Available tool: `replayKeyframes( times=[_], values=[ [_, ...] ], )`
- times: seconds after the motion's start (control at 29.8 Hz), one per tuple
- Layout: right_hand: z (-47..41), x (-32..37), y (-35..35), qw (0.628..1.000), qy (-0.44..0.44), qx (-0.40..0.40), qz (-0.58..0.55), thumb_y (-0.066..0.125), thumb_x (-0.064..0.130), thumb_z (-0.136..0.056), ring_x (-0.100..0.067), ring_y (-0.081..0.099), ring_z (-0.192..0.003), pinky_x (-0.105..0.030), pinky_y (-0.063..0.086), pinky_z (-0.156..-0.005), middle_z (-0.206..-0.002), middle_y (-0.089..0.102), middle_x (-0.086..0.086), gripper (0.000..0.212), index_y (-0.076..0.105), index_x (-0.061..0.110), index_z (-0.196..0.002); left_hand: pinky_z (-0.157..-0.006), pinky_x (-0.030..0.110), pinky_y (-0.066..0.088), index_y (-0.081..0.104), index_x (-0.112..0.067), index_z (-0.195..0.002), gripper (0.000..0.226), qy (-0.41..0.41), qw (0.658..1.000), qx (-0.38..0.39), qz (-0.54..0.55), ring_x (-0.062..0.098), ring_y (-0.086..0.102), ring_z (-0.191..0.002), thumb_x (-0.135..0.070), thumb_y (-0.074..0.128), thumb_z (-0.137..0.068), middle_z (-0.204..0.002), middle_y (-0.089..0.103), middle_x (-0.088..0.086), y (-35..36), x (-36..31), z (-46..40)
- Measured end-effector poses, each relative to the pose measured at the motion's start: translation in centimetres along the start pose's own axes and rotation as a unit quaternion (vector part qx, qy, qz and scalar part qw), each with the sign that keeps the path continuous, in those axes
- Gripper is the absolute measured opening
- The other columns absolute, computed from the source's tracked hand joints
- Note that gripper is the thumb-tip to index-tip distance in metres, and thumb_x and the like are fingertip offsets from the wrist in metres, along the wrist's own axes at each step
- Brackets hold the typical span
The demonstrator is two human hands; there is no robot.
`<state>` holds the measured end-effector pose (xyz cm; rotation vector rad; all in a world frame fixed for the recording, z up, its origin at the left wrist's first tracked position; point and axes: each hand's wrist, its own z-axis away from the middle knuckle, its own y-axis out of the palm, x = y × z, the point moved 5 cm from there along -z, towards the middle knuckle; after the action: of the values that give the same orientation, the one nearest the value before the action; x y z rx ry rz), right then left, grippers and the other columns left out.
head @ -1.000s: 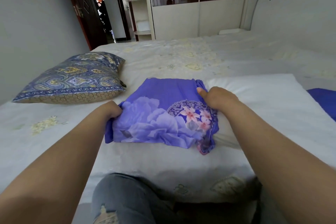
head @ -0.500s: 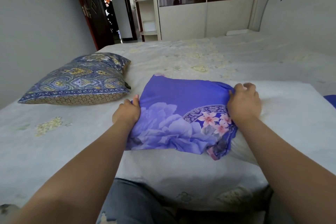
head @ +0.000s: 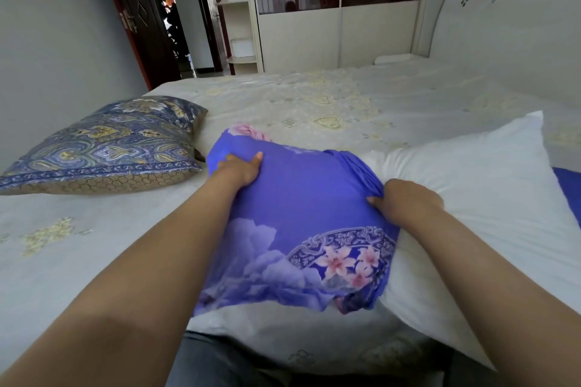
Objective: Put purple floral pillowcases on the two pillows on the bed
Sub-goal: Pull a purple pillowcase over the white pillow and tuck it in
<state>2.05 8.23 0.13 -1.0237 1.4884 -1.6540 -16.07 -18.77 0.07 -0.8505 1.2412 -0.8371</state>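
Purple floral fabric pillowcase [head: 298, 229] half-covers plump white pillow [head: 471, 198]; left hand [head: 240, 168], right hand [head: 405, 203] grip it apart; tug evenly, working corners in.

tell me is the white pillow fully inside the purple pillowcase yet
No, the purple pillowcase covers only one end of the white pillow, whose larger part still lies bare to the right of the right hand.
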Motion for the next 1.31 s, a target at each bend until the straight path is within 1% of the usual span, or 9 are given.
replayKeyframes(
  times=[0.2, 0.34, 0.54, 0.77, 0.91, 1.01, 1.07, 1.18, 1.31],
  values=[
    [-4.5, 2.8, -3.2, 0.995, -0.062, 0.052, -0.063, 0.061, 0.031, -0.088, -0.029, 0.057, -0.103, -0.031, 0.043, -0.078, -0.121, 0.058, -0.014, 0.037, 0.051, 0.005, -0.113, -0.115, 0.050, 0.007, 0.019, -0.027, -0.149, 0.061, 0.134, 0.978, -0.160, -0.008, 0.030, 0.011, -0.145, -0.056, 0.024, -0.096, -0.158, 0.012, 0.007, 3.9, -1.4, 3.2],
    [-9.9, 6.4, -3.0, 0.984, -0.092, 0.042, -0.150, 0.037, 0.047, -0.098, -0.031, 0.048, -0.123, -0.039, 0.037, -0.103, -0.136, 0.049, -0.015, 0.058, 0.044, 0.002, -0.133, -0.116, 0.048, 0.010, 0.036, -0.026, -0.144, 0.062, 0.173, 0.958, -0.223, -0.049, 0.030, 0.019, -0.144, -0.055, 0.017, -0.093, -0.155, 0.023, 0.010, 5.0, -0.5, 3.5],
    [-14.5, 6.9, 0.6, 0.987, -0.100, 0.106, -0.064, 0.026, 0.061, -0.095, -0.030, 0.043, -0.129, -0.037, 0.032, -0.105, -0.145, 0.042, -0.015, 0.071, 0.044, 0.008, -0.138, -0.108, 0.052, 0.030, 0.059, -0.016, -0.126, 0.056, 0.275, 0.915, -0.280, -0.092, 0.033, 0.045, -0.130, -0.045, 0.024, -0.092, -0.138, 0.052, 0.010, 5.6, -0.8, 3.9],
    [-14.4, 5.5, 2.4, 0.962, -0.151, 0.184, -0.135, 0.040, 0.054, -0.094, -0.020, 0.050, -0.112, -0.025, 0.033, -0.088, -0.119, 0.053, -0.001, 0.051, 0.059, 0.015, -0.120, -0.118, 0.041, 0.005, 0.015, -0.019, -0.150, 0.077, 0.340, 0.922, -0.118, -0.142, 0.023, 0.002, -0.147, -0.054, 0.046, -0.089, -0.160, 0.005, 0.002, 1.4, -4.6, 0.6],
    [-13.6, 5.7, -2.8, 0.947, -0.205, 0.063, -0.239, 0.050, 0.036, -0.096, -0.011, 0.053, -0.084, -0.017, 0.038, -0.069, -0.086, 0.059, 0.006, 0.033, 0.055, 0.024, -0.065, -0.117, 0.045, -0.005, 0.002, -0.020, -0.151, 0.112, 0.300, 0.928, -0.009, -0.220, 0.021, -0.001, -0.147, -0.060, 0.069, -0.070, -0.159, 0.009, 0.000, -1.6, -7.3, -2.7],
    [-12.4, 6.8, -7.4, 0.954, -0.217, -0.092, -0.187, 0.045, 0.045, -0.096, -0.024, 0.056, -0.083, -0.027, 0.035, -0.066, -0.081, 0.064, -0.001, 0.036, 0.059, 0.023, -0.072, -0.114, 0.042, 0.010, 0.040, -0.023, -0.137, 0.080, 0.277, 0.919, 0.010, -0.281, 0.024, 0.031, -0.138, -0.058, 0.068, -0.072, -0.143, 0.045, 0.000, -3.3, -7.9, -3.1],
    [-11.0, 7.9, -10.7, 0.939, -0.225, -0.229, -0.121, 0.041, 0.047, -0.097, -0.032, 0.061, -0.089, -0.030, 0.035, -0.065, -0.092, 0.068, -0.010, 0.036, 0.065, 0.021, -0.091, -0.100, 0.037, 0.029, 0.058, -0.021, -0.110, 0.047, 0.295, 0.903, -0.105, -0.292, 0.027, 0.051, -0.116, -0.050, 0.069, -0.075, -0.119, 0.062, 0.004, -6.5, -8.8, -2.4],
    [-7.5, 9.3, -15.5, 0.818, -0.302, -0.487, -0.049, 0.052, 0.034, -0.094, -0.036, 0.062, -0.065, -0.031, 0.038, -0.050, -0.074, 0.064, -0.014, 0.030, 0.061, 0.009, -0.080, -0.070, 0.038, 0.035, 0.063, -0.012, -0.089, 0.015, 0.326, 0.851, -0.357, -0.206, 0.035, 0.060, -0.090, -0.021, 0.062, -0.077, -0.094, 0.066, 0.015, -11.8, -9.9, 0.5],
    [-4.5, 11.0, -16.7, 0.747, -0.360, -0.559, -0.011, 0.051, 0.030, -0.089, -0.032, 0.058, -0.056, -0.029, 0.035, -0.039, -0.076, 0.060, -0.010, 0.026, 0.059, 0.011, -0.074, -0.064, 0.039, 0.028, 0.061, -0.006, -0.074, 0.015, 0.314, 0.813, -0.472, -0.134, 0.038, 0.059, -0.074, -0.003, 0.056, -0.061, -0.076, 0.063, 0.020, -14.2, -7.4, 2.4]
  ],
)
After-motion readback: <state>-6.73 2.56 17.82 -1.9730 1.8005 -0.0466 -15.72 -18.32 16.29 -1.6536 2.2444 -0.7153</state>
